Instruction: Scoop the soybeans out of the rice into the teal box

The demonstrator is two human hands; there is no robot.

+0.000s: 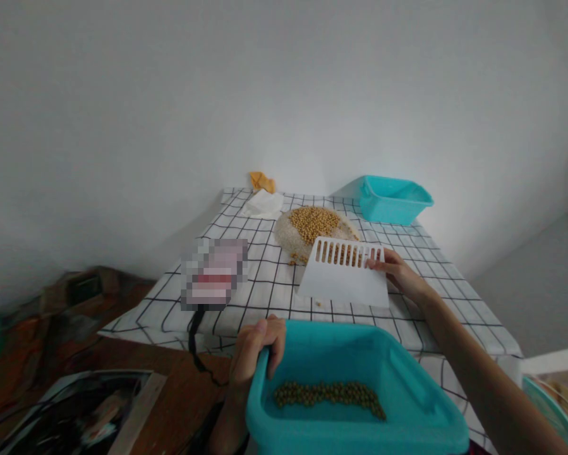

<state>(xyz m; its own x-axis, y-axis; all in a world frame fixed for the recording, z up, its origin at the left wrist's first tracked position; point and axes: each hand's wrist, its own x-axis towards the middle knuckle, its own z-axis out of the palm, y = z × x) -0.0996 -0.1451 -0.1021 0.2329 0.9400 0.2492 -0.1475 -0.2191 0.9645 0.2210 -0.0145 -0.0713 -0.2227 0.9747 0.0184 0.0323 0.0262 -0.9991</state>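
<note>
My left hand [265,344] is closed over the left rim of a turquoise plastic bin [407,395], held just in front of the table's near edge. A strip of round brownish beans [328,393] lies on its floor. My right hand [395,270] grips the right side of a white scraper with a row of slots [343,284]. The scraper is tilted on the table, in front of a heap of round tan beans [312,222] lying on pale grains [286,232]. Part of the heap shows through the slots. One bean lies loose near the scraper's lower edge.
A second turquoise bin [392,199] stands at the table's back right. White crumpled cloth or paper [263,203] and a yellow cloth [261,182] lie at the back left. A blurred-out object [215,273] with a black cable is on the left of the checked tablecloth [265,291].
</note>
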